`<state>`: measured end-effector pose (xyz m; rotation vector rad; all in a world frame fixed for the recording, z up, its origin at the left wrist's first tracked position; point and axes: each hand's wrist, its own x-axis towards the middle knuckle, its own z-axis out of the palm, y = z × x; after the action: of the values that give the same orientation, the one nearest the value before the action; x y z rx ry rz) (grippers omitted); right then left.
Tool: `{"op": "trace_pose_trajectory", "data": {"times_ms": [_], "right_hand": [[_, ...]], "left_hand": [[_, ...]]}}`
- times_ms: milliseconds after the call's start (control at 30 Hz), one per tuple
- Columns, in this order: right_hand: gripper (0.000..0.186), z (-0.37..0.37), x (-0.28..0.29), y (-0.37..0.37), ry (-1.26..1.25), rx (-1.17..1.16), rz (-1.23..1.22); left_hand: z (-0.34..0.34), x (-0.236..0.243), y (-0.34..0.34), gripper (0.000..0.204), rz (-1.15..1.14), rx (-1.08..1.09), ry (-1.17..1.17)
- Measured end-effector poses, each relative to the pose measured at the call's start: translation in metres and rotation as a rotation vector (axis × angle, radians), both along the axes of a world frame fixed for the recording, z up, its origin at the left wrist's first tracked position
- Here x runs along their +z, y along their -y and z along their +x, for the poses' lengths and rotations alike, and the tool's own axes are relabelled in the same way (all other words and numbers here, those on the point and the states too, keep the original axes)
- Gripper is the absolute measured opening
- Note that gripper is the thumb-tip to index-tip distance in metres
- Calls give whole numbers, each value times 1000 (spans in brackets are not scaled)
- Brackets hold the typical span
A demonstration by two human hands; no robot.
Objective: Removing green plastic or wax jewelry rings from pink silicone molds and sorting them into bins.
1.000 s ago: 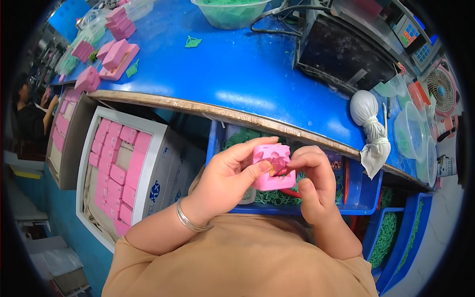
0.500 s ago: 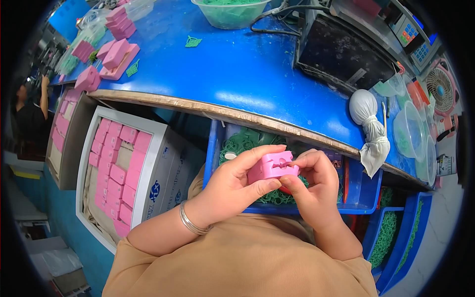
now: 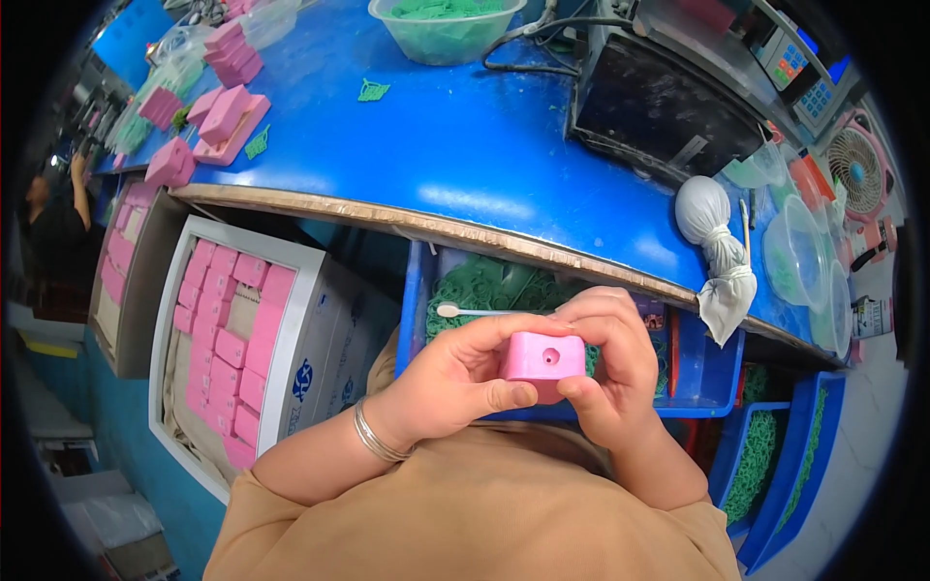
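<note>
My left hand [image 3: 450, 382] and my right hand [image 3: 615, 368] grip a pink rubber-like block [image 3: 528, 353] between them, its face with a small round hole turned up toward me. My left thumb lies along its lower edge; my right fingers curl over its right side. Beneath the hands is a blue tray [image 3: 407, 320] holding a tangle of green pieces [image 3: 463, 286]. A white-tipped stick [image 3: 460, 311] lies across the green pieces just above my left hand.
A blue worktop [image 3: 436, 145] carries pink blocks [image 3: 232, 58], a green-filled bowl [image 3: 446, 24], black equipment [image 3: 659, 107] and a tied cloth bundle [image 3: 717, 252]. A crate of pink blocks [image 3: 305, 300] stands left, blue bins [image 3: 794, 494] right. Another person [image 3: 53, 213] works far left.
The block has been turned: its carved, opened-looking face showed a second ago, now the smooth holed face does. Both hands have shifted round it, and the white stick has come into view.
</note>
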<state>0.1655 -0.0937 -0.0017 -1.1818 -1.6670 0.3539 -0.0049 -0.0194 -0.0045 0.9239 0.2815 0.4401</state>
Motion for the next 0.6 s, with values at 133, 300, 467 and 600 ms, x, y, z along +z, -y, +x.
{"op": "trace_pose_trajectory", "data": {"times_ms": [133,300,467,600], "right_hand": [[37,1,-3,-7,-366,-3,-185],[63,59,65,-31,-970,-54,-92],[47,121,109,-44,-1217,82,-274],[42,122,108,-34,-1165,37,-335]], "left_hand": [[3,10,-23,47,824,200,-139],[9,48,-72,59,1731,852,-475],[8,60,-82,83,1747,280,-858],[-3,62,-98,85,1722,203,-733]]}}
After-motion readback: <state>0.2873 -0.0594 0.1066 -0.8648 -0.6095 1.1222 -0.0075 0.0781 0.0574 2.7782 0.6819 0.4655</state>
